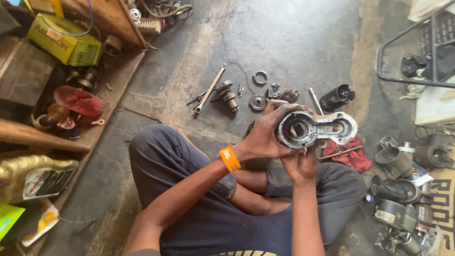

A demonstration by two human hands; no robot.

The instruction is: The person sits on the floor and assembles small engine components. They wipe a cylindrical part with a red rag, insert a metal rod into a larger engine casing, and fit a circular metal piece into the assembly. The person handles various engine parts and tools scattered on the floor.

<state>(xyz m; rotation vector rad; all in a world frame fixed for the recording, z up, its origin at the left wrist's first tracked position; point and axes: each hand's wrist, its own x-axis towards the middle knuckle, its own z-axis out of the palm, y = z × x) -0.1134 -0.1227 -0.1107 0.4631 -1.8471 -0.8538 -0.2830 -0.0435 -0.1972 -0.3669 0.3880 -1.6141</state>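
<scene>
Both forearms are being raised together, the left hand (265, 135) curled above the fingers of the right hand (298, 163).

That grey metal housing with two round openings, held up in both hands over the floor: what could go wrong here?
1. The grey metal housing with two round openings looks heavy; if the left hand or right hand slips, it could drop onto the person's legs.
2. Small loose metal parts and a long silver spanner lie scattered on the concrete floor, easy to lose or kick.
</scene>
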